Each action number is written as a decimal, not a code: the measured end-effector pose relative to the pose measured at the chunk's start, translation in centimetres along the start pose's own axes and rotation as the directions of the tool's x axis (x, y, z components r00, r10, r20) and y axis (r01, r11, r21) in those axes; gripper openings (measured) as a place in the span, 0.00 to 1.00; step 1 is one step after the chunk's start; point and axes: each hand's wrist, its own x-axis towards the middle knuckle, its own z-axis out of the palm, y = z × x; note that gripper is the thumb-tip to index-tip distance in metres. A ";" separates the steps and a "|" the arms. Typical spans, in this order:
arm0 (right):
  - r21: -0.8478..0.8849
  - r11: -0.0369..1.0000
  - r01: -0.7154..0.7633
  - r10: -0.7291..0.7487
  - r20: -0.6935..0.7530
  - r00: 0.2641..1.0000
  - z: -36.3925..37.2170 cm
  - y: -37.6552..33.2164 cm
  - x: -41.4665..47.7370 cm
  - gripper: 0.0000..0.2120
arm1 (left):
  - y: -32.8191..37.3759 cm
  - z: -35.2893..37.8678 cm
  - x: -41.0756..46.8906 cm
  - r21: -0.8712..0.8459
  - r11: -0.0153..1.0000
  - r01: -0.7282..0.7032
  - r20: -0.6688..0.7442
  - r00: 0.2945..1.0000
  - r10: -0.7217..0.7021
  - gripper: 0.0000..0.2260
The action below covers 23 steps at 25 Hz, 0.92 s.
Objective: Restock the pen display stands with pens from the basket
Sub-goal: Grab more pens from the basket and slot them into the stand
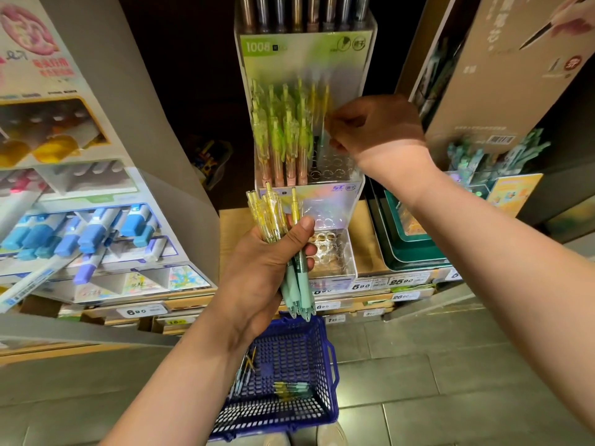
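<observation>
Head camera view, looking down at a shop shelf: a tiered clear acrylic pen display stand (335,170) with rows of round holes is being restocked. A bundle of translucent yellow-topped pens with mint-green rubber grips (272,220) is gripped upright in the left hand (257,268), fingers and thumb wrapped round the barrels, probably so that single pens can be drawn off as a ready supply. One yellow pen of the same kind (325,104), blurred by motion, is pinched near its top between the thumb and fingertips of the right hand (376,130) and is held tip-down over the middle tier, apparently being aimed at a free hole just beside the standing lime-green pens with pink grips (283,133). The lower tier (328,249) shows only bare holes. On the floor below, a dark blue perforated plastic basket (289,413) is seen with a few loose pens (291,389) lying inside, so more stock remains. "1008" can be read on the stand's green header card (257,47); a logo on the tier below is too blurred to read. White shelf-edge price tags (360,286) are marked "6.90" and "25.90". A barcode (502,140) is printed on a tan cardboard display at the right.
</observation>
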 end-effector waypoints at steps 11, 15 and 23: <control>0.415 0.831 -0.371 0.059 0.597 0.800 0.5 1.3 -6.7 0.05 | -0.2 0.8 0.4 -0.032 0.999 -0.016 0.032 0.999 0.017 0.12; 0.396 0.852 -0.343 0.076 0.555 0.828 0.6 1.1 -7.0 0.04 | -0.3 0.6 0.3 -0.030 0.999 0.026 0.031 0.999 -0.025 0.11; 0.691 0.717 -0.091 0.175 -0.053 0.983 -3.8 0.3 -2.9 0.09 | -0.3 0.3 0.5 -0.185 0.978 0.100 -0.120 0.985 -0.124 0.09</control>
